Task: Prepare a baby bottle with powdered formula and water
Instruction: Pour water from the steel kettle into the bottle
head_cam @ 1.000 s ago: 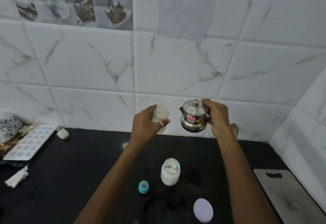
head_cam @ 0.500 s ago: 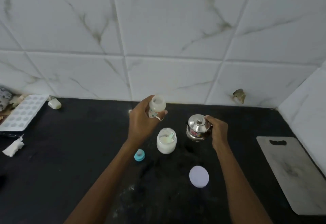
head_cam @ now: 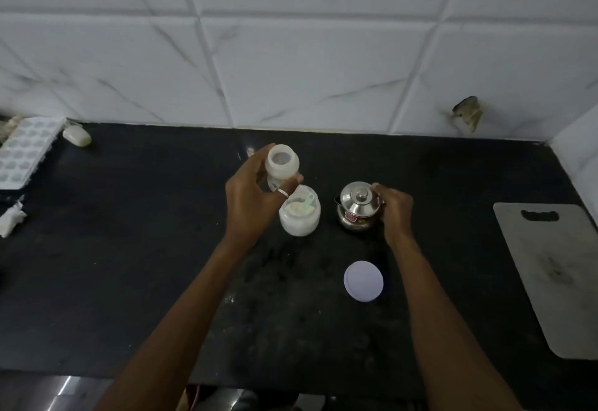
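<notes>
One cam, head-worn, wide-angle. Looks fwd and steeply down onto the black bench [head_cam: 129, 265]. Tiled wall [head_cam: 307, 71] fills 12 o'clock, side wall [head_cam: 579, 139] at 3. Close range: forearms enter from 6, with left grip [head_cam: 249, 200] on bottle [head_cam: 282, 164] and right grip [head_cam: 396, 208] on steel pot [head_cam: 357, 206] approx. mid-frame. Tile lines bow twd the edges.

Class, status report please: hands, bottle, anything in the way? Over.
Left hand grips open white plastic baby bottle, aloft. Right hand holds small lidded steel kettle. Open white powder jar close beside bottle.
</notes>
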The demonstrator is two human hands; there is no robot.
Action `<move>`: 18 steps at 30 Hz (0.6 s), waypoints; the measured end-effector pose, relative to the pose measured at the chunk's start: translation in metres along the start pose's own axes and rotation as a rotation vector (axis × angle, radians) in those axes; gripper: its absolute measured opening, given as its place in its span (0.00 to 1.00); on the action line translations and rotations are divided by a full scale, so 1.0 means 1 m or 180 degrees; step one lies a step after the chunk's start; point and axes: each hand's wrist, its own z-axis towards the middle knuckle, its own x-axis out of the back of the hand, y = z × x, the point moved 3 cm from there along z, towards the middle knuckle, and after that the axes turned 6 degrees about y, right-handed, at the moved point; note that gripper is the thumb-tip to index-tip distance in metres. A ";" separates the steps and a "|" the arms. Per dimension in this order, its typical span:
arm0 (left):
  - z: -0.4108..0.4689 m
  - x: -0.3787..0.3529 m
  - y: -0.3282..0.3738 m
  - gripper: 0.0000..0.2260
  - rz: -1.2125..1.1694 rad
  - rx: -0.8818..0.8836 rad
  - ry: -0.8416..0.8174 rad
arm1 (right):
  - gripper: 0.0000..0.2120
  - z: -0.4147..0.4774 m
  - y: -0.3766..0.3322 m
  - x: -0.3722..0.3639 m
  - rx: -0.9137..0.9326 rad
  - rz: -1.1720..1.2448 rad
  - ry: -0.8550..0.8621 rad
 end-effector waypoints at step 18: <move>-0.006 0.004 0.007 0.27 -0.0012 -0.0150 -0.0060 | 0.23 -0.027 -0.032 0.032 0.1025 -0.1338 0.0568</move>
